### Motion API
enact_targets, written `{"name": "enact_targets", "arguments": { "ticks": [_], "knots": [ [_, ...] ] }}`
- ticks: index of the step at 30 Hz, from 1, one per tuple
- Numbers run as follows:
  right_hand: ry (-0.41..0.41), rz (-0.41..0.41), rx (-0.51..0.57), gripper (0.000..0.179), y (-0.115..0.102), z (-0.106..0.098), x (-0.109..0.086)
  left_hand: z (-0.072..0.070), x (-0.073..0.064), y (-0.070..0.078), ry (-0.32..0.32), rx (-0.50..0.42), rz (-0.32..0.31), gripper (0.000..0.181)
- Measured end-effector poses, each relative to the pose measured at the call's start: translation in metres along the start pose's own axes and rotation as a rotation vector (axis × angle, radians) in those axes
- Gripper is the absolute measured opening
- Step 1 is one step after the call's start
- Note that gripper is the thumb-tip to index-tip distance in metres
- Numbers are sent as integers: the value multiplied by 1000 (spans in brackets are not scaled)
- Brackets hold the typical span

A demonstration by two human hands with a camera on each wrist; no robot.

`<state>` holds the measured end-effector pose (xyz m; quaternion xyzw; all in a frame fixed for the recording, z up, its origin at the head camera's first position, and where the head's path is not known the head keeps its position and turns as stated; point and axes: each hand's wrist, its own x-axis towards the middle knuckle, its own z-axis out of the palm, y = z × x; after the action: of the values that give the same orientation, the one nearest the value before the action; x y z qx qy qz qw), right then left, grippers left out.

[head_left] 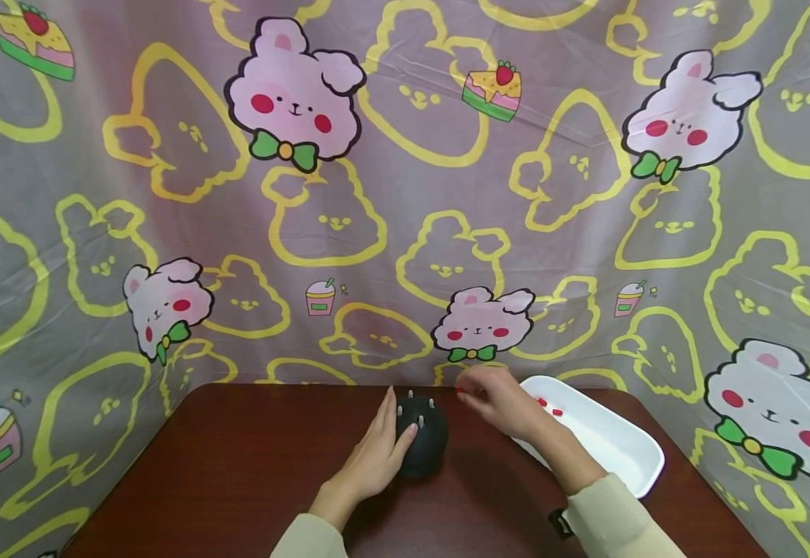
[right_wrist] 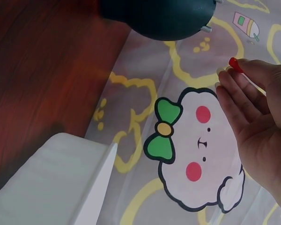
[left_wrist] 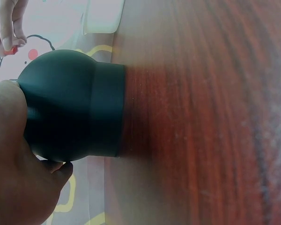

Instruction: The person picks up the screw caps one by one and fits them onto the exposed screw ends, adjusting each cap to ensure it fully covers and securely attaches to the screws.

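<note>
Red piece (right_wrist: 234, 64) up in the air, pinched between thumb and finger of the right grip (head_left: 495, 397), its long axis tilted; metal pegs (head_left: 422, 421) on the black dome (head_left: 429, 451) lie leftward, apart, left grip (head_left: 377, 455) extended along the dome's other side
</note>
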<state>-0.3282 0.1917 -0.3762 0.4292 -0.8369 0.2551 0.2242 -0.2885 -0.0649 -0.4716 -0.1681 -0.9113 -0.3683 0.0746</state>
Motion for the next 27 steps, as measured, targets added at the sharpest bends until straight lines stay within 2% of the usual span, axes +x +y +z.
{"name": "enact_targets", "arguments": {
  "ticks": [8, 18, 27],
  "knots": [
    [-1, 3, 27, 16, -5, 5, 5, 0, 0, 0, 0, 2, 1, 87],
    [-40, 14, 48, 10, -13, 11, 12, -2, -1, 0, -4, 5, -7, 85],
    [-62, 28, 63, 13, -14, 16, 16, -1, 0, 0, -3, 9, -1, 86]
  ]
}}
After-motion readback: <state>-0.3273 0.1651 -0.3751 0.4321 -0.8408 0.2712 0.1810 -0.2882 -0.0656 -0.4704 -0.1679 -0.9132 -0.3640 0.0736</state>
